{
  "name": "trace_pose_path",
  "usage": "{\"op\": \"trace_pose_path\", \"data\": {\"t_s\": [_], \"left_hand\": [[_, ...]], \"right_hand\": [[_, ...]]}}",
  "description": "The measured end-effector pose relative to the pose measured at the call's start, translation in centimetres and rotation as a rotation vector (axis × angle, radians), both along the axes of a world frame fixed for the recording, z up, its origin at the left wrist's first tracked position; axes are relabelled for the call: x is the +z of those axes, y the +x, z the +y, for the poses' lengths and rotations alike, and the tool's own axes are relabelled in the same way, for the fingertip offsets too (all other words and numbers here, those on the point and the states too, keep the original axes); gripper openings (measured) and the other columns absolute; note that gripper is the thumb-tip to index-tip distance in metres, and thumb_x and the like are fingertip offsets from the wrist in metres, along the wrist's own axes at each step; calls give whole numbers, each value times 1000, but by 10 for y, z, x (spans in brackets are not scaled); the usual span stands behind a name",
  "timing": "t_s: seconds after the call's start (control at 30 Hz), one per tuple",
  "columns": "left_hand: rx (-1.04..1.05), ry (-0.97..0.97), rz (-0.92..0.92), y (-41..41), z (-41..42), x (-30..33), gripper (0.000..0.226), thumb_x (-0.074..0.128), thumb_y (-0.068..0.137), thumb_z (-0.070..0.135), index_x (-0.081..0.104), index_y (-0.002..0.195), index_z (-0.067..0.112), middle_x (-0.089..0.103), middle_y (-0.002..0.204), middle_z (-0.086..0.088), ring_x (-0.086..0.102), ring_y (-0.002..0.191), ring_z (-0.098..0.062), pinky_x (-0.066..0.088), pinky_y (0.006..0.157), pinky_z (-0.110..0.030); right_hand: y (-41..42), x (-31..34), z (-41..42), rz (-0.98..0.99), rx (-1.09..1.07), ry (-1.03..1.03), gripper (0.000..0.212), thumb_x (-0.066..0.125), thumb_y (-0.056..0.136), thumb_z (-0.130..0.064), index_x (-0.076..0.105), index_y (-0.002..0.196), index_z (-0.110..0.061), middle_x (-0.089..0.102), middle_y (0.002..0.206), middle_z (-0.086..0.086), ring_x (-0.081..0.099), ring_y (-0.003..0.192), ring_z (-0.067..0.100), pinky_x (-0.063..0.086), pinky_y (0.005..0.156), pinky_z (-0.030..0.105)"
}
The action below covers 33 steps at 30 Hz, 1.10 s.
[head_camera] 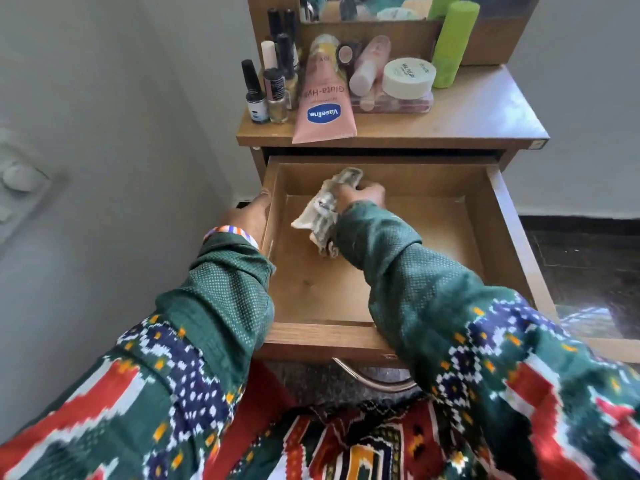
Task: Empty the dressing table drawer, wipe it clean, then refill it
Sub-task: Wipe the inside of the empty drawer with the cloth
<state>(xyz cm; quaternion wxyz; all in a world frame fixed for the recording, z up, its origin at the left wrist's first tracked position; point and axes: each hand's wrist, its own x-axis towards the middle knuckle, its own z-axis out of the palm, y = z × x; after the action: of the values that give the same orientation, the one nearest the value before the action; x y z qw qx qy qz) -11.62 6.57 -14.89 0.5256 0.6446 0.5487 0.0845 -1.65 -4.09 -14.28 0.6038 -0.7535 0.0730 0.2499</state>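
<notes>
Head view: drawer (pixel 502 216) open, bare wood; right hand (pixel 360 195) fingers clamped on crumpled cloth (pixel 320 211).

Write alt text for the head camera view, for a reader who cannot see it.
A person's right hand grips a crumpled cloth inside an open, emptied wooden drawer, while the left hand holds the drawer's left wall. On the dressing table top above stand nail polish bottles, a pink Vaseline tube, a white jar and a green bottle.
</notes>
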Motion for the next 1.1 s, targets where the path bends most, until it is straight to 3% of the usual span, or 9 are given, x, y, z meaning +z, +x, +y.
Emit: {"op": "trace_pose_path", "data": {"t_s": [0.33,0.43,0.5,0.6,0.67,0.77,0.93,1.03,1.1], "left_hand": [[20,-56,-53,0,0,1,77,56,71,66,60,121,8,60,128,-8,57,116,-30,39,108,-39],[1,-51,-66,0,5,-5,86,54,60,72,62,120,11,61,127,-7,58,114,-29,38,108,-39],[-32,-78,-90,3,10,-14,89,53,53,73,64,117,12,63,124,-9,59,112,-29,39,108,-41],[-61,-109,-27,7,26,-39,104,55,35,80,65,116,15,65,120,-13,61,109,-35,41,104,-47],[-43,-114,22,13,40,-56,110,52,23,84,67,110,19,67,115,-13,63,105,-38,43,100,-50],[-23,-132,-13,16,51,-64,108,55,23,82,68,108,17,67,118,-13,63,107,-37,44,101,-49],[-30,-81,-88,-1,-10,9,55,55,78,57,67,98,7,63,120,-8,58,98,-24,40,103,-30],[-52,-82,-104,-1,-16,15,38,48,92,44,60,86,8,59,100,-5,54,82,-21,42,82,-22],[-50,-80,-102,-1,-15,14,40,48,91,47,59,77,11,64,97,-7,57,86,-24,45,92,-27]], "right_hand": [[-14,-2,37,-501,895,-567,40,55,90,-17,51,129,-9,58,126,14,55,116,29,43,98,33],[-11,4,18,-500,989,-512,23,64,83,-17,61,106,-16,60,95,4,58,87,17,46,71,20],[-19,8,-3,-370,1163,-383,35,69,79,-10,66,113,-18,64,73,-9,57,60,4,42,50,7],[-38,8,-20,-219,1453,-279,39,73,73,-3,69,111,-11,68,62,-12,53,48,2,45,53,16],[-42,6,-16,-260,1437,-280,38,73,71,-1,71,107,-14,65,52,-14,50,42,0,42,50,15],[-35,8,-9,-277,1121,-235,36,66,75,1,69,107,-17,63,50,-13,53,41,-3,45,46,11],[-15,2,4,-39,404,131,32,65,80,3,64,111,-4,58,68,-1,57,52,7,53,62,19],[-13,-2,6,-41,561,106,36,69,77,-2,66,112,-6,62,70,-1,57,60,12,53,72,25],[-15,-1,-4,-105,803,-63,26,73,75,-8,71,100,-15,64,60,-6,58,52,7,52,59,19]]}}
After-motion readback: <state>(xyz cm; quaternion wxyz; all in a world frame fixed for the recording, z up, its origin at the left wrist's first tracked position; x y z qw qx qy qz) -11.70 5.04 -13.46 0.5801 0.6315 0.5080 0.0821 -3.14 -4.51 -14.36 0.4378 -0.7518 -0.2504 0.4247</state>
